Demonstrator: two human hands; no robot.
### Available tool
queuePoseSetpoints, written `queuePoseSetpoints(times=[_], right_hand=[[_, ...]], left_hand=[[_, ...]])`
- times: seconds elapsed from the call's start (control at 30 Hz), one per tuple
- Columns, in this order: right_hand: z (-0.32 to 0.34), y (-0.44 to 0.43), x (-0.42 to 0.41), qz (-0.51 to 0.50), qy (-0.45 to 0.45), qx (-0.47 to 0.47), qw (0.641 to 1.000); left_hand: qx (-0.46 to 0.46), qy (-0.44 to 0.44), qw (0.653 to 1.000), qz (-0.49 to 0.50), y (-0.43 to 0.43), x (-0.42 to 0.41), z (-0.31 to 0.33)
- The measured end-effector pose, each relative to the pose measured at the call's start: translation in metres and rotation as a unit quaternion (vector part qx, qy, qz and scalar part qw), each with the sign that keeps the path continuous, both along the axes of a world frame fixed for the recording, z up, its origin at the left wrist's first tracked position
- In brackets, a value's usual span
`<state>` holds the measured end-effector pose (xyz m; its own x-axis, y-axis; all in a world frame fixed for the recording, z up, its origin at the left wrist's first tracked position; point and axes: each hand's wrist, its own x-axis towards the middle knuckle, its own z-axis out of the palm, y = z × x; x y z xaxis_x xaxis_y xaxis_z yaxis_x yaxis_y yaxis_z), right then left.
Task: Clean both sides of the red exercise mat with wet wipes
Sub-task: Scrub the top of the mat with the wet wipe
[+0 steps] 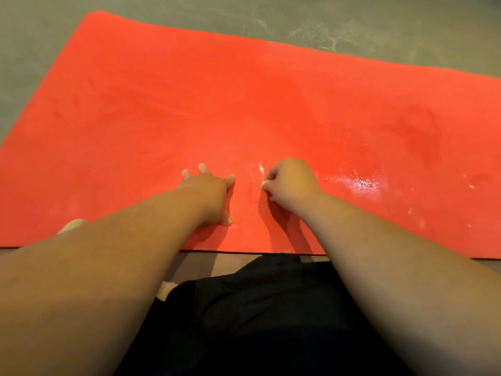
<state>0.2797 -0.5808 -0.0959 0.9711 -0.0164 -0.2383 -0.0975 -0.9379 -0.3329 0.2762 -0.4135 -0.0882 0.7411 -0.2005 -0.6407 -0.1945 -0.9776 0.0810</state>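
The red exercise mat (244,99) lies flat on the floor and fills most of the view. My left hand (210,194) presses flat on it near the front edge, fingers spread. A little to the right, my right hand (290,183) rests on the mat with its fingers curled under. Only a small pale bit of the wet wipe (262,182) shows at the fingertips; the rest is hidden under the hand. A wet, shiny patch (360,183) glistens on the mat to the right of that hand.
Grey floor (352,23) with pale smears runs beyond the mat's far edge. My dark-clothed lap (265,316) sits just behind the mat's near edge (244,251). A pale object (71,223) peeks out beside my left forearm.
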Motion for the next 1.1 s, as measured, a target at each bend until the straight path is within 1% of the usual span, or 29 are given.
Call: queuePoseSetpoints(times=[0.07,0.13,0.27,0.37,0.43,0.53,0.6,0.63,0.73,0.8,0.87,1.0,1.07,1.1], right_hand=[[-0.001,-0.001,0.015,-0.046,-0.016,0.035,0.998],[-0.001,0.0,0.023,-0.067,-0.018,0.038,0.997],[0.01,0.004,0.003,0.016,0.012,-0.041,0.999],[0.009,0.003,-0.012,0.044,0.045,-0.033,0.997],[0.004,0.003,-0.005,0.02,0.011,-0.011,1.0],[-0.004,0.004,0.016,-0.076,-0.094,0.033,0.992],[-0.007,0.008,0.022,-0.092,-0.111,0.033,0.989],[-0.006,0.009,0.021,-0.076,-0.097,0.018,0.992],[0.002,0.012,0.003,0.028,-0.01,-0.064,0.998],[0.004,0.013,-0.01,0.054,0.026,-0.085,0.995],[0.004,0.014,-0.011,0.026,0.019,-0.061,0.998],[-0.001,0.017,0.013,-0.047,-0.054,0.01,0.997],[0.003,0.013,0.019,-0.06,-0.045,0.047,0.996],[0.01,0.009,0.017,-0.062,-0.025,0.069,0.995]], left_hand=[[-0.004,0.003,1.0,0.004,0.001,-0.001,-0.001],[-0.005,0.0,1.0,0.005,0.0,0.0,-0.002],[-0.006,0.003,1.0,0.007,0.0,0.001,-0.001],[-0.005,0.006,1.0,0.009,-0.001,0.0,0.0],[-0.003,0.006,1.0,0.008,-0.001,0.001,-0.001],[-0.006,0.01,1.0,0.008,-0.001,0.001,0.0],[-0.001,0.006,1.0,0.003,-0.002,0.001,0.001],[0.002,0.006,1.0,0.0,-0.003,0.001,0.002],[0.001,0.006,1.0,-0.003,-0.004,0.001,0.007],[0.009,0.008,1.0,-0.01,-0.006,-0.002,0.011],[0.014,0.009,1.0,-0.013,-0.007,-0.003,0.014],[0.016,0.011,1.0,-0.017,-0.006,-0.004,0.015],[0.016,0.016,1.0,-0.003,-0.007,-0.002,0.011],[0.008,0.015,1.0,0.02,-0.006,-0.001,0.009]])
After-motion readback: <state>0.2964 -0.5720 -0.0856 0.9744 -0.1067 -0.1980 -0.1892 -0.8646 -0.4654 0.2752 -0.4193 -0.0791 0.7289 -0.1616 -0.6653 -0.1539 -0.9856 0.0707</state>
